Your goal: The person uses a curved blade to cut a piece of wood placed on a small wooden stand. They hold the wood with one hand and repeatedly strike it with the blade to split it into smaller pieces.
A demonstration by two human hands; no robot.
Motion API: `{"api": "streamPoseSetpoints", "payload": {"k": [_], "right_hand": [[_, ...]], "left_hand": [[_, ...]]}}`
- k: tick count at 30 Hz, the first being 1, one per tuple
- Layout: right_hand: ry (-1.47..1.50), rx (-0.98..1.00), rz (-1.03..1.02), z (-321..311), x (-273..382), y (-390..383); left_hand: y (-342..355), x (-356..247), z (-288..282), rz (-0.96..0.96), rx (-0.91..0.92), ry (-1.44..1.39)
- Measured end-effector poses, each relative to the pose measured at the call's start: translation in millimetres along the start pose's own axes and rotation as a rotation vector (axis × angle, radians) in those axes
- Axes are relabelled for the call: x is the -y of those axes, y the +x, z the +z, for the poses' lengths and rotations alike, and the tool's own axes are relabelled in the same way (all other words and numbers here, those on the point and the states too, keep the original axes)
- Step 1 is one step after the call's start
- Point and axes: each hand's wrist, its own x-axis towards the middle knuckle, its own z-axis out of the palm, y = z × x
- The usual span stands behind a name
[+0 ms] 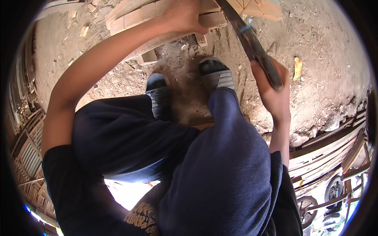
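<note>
At the top edge, my left hand (183,17) is closed on a piece of wood (212,20), its thumb over the near side; the frame cuts off the other fingers. More pale wooden blocks (136,17) lie in a row beside that hand. My right hand (273,84) is wrapped round the wooden handle of a machete (250,39). Its dark blade points up and to the left, close to the wood, and its tip is outside the frame. A blue band circles the tool where handle and blade meet.
Bare dirt ground (319,47) spreads around my sandals (216,74), scattered with wood chips and a yellow-brown leaf (297,69). More cut wood (256,10) lies at the top. Stacked planks (327,157) and a wheel (307,210) are at lower right.
</note>
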Motion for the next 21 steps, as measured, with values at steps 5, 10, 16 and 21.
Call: {"api": "streamPoseSetpoints", "payload": {"k": [5,10,16,21], "right_hand": [[-0.024,-0.022,0.013,-8.2,-5.7,-26.2],[-0.040,-0.042,-0.045,3.3,0.8,1.9],[-0.070,0.019,0.009,-19.0,-3.6,-28.8],[-0.005,0.022,0.039,-9.6,4.2,1.7]], "left_hand": [[-2.5,2.7,8.6,0.011,-0.111,0.005],[4.0,1.0,10.0,0.033,-0.094,0.001],[-2.1,5.5,11.3,0.004,-0.117,0.003],[-4.5,-1.5,12.0,-0.020,-0.096,0.009]]}}
